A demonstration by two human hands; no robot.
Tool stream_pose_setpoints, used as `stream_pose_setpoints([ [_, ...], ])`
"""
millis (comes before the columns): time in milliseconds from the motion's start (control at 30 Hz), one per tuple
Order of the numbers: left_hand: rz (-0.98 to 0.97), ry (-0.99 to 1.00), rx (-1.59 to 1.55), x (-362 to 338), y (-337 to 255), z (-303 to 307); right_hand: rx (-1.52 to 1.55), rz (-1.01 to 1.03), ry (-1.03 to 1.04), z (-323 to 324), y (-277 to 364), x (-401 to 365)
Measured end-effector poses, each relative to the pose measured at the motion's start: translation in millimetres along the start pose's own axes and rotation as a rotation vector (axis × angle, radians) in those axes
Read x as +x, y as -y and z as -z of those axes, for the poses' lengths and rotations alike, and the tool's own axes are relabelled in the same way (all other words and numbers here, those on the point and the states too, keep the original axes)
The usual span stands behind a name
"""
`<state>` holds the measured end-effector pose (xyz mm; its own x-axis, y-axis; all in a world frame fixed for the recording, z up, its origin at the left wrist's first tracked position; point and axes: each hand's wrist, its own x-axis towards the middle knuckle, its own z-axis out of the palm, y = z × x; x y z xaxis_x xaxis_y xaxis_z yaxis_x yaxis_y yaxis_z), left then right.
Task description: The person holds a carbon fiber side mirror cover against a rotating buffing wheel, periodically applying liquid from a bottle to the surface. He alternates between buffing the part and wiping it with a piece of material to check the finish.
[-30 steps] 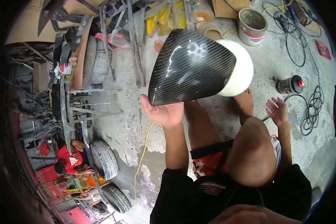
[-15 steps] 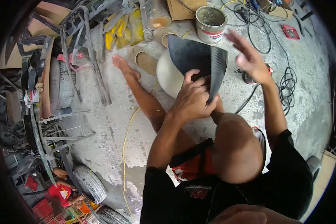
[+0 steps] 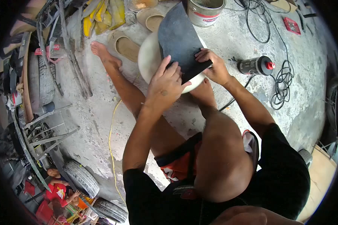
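Left fingers (image 3: 172, 71) and right fingers (image 3: 205, 55) grip a dark panel (image 3: 178, 35) over scuffed concrete floor (image 3: 90, 123), tyres (image 3: 87, 177) off left.

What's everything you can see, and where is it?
Panel: one, dark grey, between the hands
Round thing: one, white, beneath the panel
Tin: one, pale and red, top middle
Slippers: two, tan, near the round thing
Bottle: one, black with red cap, right
Tray: one, red, top right
Cables: tangled past counting, black, right
Cord: one, yellow, left of middle
Tyres: at least two, dark, lower left
Person: one, red shirt, lower left
Metal bars: several, grey, left
Scraps: several, yellow, top left
Legs: two, bare, middle
Feet: two, bare, left and middle
Left hand: one, bare, on the panel's left side
Right hand: one, bare, gripping the panel's right edge
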<state>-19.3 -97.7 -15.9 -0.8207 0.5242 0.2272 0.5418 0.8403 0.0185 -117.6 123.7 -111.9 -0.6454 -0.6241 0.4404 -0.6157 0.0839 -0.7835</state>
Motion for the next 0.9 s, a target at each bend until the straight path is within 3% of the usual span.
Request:
stream_pose_setpoints([
  [167,-0.018,-0.053,-0.034,-9,4,3,0.051,-0.073,-0.051,-20,1,-3],
  [900,0.023,-0.124,-0.09,-4,15,-13,-0.024,-0.018,-0.044,-13,-13,14],
])
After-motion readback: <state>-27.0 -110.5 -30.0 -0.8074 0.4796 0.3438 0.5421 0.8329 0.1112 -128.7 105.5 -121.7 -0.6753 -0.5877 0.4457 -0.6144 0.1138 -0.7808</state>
